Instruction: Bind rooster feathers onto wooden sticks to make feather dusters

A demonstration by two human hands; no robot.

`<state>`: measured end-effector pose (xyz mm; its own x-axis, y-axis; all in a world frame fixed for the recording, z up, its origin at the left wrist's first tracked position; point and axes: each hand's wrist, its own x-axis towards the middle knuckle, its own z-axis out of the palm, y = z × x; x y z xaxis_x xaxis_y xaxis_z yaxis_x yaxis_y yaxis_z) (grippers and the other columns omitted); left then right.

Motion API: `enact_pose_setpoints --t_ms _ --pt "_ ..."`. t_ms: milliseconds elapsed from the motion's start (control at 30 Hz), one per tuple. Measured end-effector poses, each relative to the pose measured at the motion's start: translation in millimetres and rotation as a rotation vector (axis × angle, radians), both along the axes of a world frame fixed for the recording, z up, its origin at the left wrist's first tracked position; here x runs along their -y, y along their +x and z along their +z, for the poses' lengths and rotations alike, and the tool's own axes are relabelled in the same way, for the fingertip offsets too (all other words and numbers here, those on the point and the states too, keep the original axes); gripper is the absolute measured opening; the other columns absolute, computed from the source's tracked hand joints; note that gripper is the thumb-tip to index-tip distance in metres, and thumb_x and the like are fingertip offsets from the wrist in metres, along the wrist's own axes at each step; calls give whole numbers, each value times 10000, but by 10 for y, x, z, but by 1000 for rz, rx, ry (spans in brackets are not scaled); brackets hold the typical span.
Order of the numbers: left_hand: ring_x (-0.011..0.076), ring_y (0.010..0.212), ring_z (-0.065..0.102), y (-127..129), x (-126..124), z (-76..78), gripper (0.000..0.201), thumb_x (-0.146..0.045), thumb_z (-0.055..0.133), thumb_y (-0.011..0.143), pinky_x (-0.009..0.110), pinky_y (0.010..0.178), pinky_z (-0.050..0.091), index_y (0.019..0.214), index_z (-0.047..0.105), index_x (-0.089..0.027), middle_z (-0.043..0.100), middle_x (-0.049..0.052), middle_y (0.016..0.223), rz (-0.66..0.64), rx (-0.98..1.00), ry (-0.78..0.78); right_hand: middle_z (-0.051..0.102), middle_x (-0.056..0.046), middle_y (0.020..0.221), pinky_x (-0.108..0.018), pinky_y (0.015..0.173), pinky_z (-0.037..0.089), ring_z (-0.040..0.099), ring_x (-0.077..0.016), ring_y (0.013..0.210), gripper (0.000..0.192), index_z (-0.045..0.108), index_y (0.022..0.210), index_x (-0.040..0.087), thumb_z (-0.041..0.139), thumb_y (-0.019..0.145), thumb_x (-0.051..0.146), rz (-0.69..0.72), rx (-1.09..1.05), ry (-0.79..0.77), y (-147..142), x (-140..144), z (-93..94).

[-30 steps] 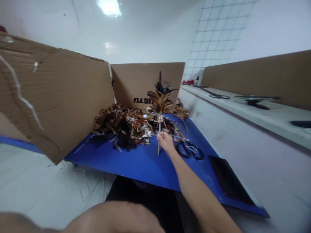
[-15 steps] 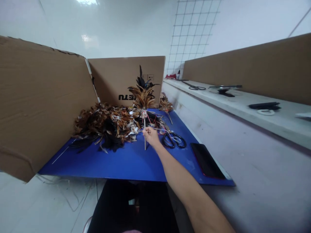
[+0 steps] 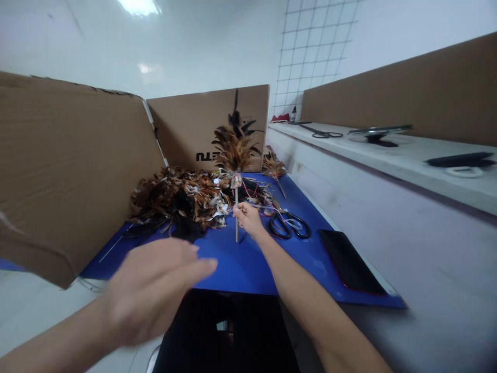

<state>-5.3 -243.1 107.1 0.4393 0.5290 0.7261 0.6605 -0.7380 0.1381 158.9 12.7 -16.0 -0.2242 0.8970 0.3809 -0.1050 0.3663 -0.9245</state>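
Right hand point(image 3: 249, 218) is gripping the stick point(image 3: 236, 232) of a feather duster point(image 3: 234, 153), fingers closing around it below the binding. Duster is standing upright over the blue table point(image 3: 248, 274), brown feathers fanning out beneath a dark, taller tuft. Whether the stick's lower end is touching the table, cannot tell.

Left hand point(image 3: 149, 290) is hanging well apart from the right, close to the camera and blurring, its thumb pointing rightward over the table's near edge. Fingers are partly hiding; cannot tell whether they are pinching anything.

Loose brown and black feathers point(image 3: 171, 194) are lying heaped left of the duster. A pale strip point(image 3: 262, 207) is running from near the right hand toward black-handled scissors point(image 3: 291, 213), which are resting just beside that hand. A dark phone point(image 3: 349, 261) is lying near the table's right edge. Farther back, a second feather bundle point(image 3: 274, 167) is resting on its stick side. Cardboard point(image 3: 77, 171) is walling the left and back.
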Motion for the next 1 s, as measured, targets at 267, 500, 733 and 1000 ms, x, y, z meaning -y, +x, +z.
enact_pose_setpoints --t_ms 267,500,733,1000 --pt "144 762 605 38 -1586 -318 252 -217 489 789 266 711 482 976 641 -144 654 63 849 115 704 -726 530 52 566 -170 323 302 346 -30 337 262 482 727 186 578 737 430 157 -78 -65 -37 171 124" --pt "144 785 581 123 -2225 -439 262 -376 579 771 257 650 476 824 615 -122 613 92 922 25 1295 -858 569 33 618 -167 323 309 360 -25 352 284 507 776 178 607 724 438 236 -63 -126 -82 255 117" --pt "162 708 613 239 -2430 -480 347 -440 525 812 271 621 484 834 611 -105 650 105 830 -295 1392 -978 546 49 537 -169 309 308 357 -26 317 291 487 698 177 637 700 427 287 4 -162 -151 340 75" --pt "90 496 528 257 -2385 -514 307 -345 488 852 184 407 380 955 604 -80 655 116 789 -515 1439 -1096 573 34 585 -178 311 324 396 -38 319 343 460 704 186 641 680 476 316 106 -197 -197 382 28"
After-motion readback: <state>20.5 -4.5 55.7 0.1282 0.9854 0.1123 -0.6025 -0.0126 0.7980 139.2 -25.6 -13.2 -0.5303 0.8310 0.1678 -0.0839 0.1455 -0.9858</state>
